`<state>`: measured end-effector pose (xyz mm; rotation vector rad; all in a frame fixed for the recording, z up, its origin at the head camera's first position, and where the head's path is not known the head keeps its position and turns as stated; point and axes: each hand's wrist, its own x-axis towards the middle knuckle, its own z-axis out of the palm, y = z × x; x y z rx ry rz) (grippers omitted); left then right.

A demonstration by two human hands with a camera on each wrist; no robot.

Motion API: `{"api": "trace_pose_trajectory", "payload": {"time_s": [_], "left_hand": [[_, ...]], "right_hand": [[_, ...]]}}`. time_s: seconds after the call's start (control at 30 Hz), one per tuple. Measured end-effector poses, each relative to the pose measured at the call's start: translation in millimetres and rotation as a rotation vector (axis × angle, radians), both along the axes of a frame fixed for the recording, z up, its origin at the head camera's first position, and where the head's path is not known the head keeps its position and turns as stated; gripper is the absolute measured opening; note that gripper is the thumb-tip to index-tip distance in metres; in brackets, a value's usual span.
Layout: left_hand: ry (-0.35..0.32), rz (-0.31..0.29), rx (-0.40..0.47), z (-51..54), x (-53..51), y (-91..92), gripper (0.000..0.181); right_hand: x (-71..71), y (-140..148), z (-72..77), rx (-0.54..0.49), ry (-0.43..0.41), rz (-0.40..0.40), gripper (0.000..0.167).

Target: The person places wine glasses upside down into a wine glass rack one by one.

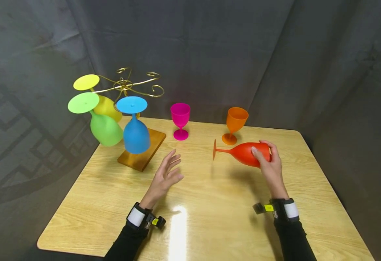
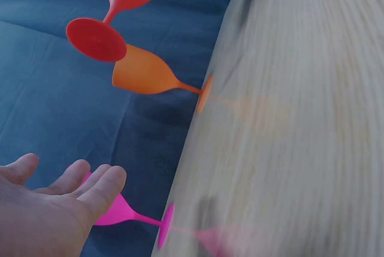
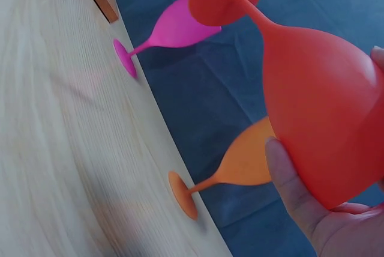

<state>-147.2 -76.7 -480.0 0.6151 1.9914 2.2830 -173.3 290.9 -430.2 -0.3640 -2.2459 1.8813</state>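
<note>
My right hand (image 1: 269,165) grips a red wine glass (image 1: 244,153) round its bowl near the rim. The glass lies sideways in the air above the table, its foot pointing left. In the right wrist view the thumb presses on the red bowl (image 3: 318,107). My left hand (image 1: 165,177) hovers over the table with fingers loosely extended, holding nothing. It is nearest the wooden base (image 1: 156,139) of a gold wire rack (image 1: 125,86). Upside down on that rack hang a blue glass (image 1: 136,136), a green glass (image 1: 105,128) and a yellow glass (image 1: 107,107).
A magenta glass (image 1: 180,115) and an orange glass (image 1: 237,119) stand upright near the table's back edge. Several curled rack arms on the right and back carry no glass. Dark cloth (image 1: 190,54) hangs behind the wooden table (image 1: 210,217).
</note>
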Motion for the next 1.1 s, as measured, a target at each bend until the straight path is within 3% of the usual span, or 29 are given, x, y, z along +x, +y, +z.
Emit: {"api": "trace_pose_trajectory", "payload": {"time_s": [0.63,0.93,1.1], "left_hand": [[0.033,-0.024,0.037,12.7,-7.1,19.9,0.092],[0.049,-0.040,0.078,17.5,-8.9,31.4,0.097],[0.061,-0.035,0.133,19.5,-9.6,35.4,0.099]], "right_hand": [[17.7,-35,-19.1,-0.062,-0.057,0.102,0.053],[26.2,-54,-28.5,-0.230,-0.089,0.154,0.054],[28.7,-62,-34.9,-0.379,-0.094,0.182,0.053]]}}
